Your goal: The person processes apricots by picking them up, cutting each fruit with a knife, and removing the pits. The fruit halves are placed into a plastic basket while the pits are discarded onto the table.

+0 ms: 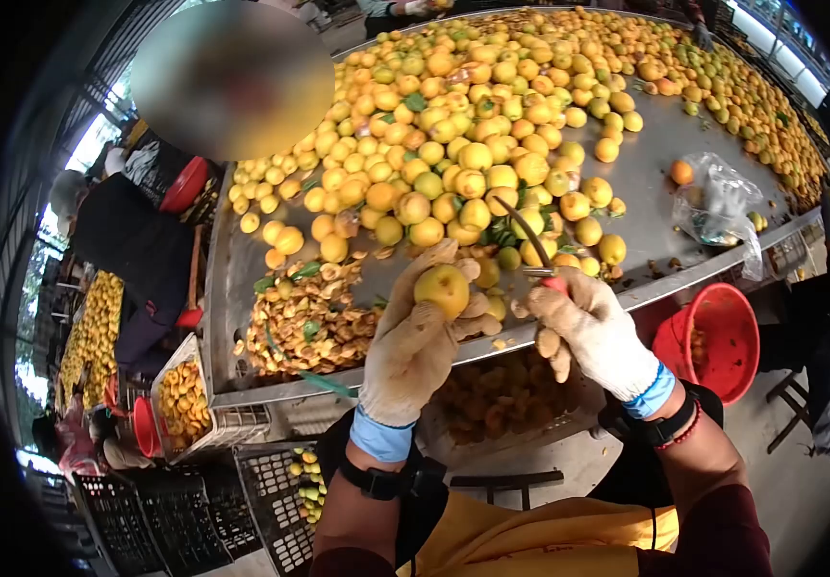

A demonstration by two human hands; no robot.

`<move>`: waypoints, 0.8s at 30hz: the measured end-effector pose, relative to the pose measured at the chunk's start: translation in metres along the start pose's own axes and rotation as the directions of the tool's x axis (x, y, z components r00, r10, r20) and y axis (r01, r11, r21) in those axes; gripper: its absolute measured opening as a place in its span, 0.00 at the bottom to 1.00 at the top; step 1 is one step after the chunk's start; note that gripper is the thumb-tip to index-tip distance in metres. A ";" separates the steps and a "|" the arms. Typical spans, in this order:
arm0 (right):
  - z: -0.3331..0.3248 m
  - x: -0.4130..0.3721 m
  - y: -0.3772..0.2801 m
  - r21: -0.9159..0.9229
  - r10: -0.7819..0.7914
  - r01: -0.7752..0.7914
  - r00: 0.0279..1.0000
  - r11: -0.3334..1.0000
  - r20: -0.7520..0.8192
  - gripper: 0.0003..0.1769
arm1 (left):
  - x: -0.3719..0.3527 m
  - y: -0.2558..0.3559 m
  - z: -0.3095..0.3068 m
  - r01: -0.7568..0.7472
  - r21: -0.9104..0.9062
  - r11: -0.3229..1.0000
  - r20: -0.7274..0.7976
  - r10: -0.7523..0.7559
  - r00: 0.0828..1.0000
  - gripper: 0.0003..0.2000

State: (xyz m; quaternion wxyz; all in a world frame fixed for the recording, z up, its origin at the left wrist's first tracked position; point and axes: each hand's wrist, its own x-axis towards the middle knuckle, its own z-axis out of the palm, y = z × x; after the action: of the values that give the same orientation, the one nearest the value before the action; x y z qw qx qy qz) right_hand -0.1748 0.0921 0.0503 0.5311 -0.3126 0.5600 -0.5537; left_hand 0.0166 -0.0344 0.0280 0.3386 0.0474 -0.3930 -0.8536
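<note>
My left hand (pixel 410 337), in a pale work glove, is closed around a yellow peach (pixel 442 290), holding it above the table's near edge. My right hand (pixel 593 332), gloved as well, grips a curved knife (pixel 533 236) by its red handle, with the thin blade pointing up and to the left. The knife is apart from the held peach. Beyond both hands lies a big heap of yellow peaches (pixel 473 154) with some green leaves. Left of my left hand is a pile of small orange-brown fruit scraps (pixel 304 322).
The metal table (pixel 641 207) has a raised rim. A clear plastic bag (pixel 718 207) lies on its right. A red bucket (pixel 713 341) stands at the right, a crate of cut fruit (pixel 184 399) at the left. Below is a crate of fruit pieces (pixel 502 399). A person (pixel 146 250) works at left.
</note>
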 end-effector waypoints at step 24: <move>0.049 -0.013 0.009 -0.391 -0.152 0.228 0.965 0.892 0.215 0.18 | -0.018 0.029 0.001 0.024 -0.017 1.000 0.014 -0.024 1.000 0.39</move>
State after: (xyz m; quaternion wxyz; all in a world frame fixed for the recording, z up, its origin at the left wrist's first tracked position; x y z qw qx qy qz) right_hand -0.1235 0.0918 0.0536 0.4444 -0.5193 0.5807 -0.4422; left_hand 0.0456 -0.0361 0.0453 0.3262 0.0434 -0.3873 -0.8612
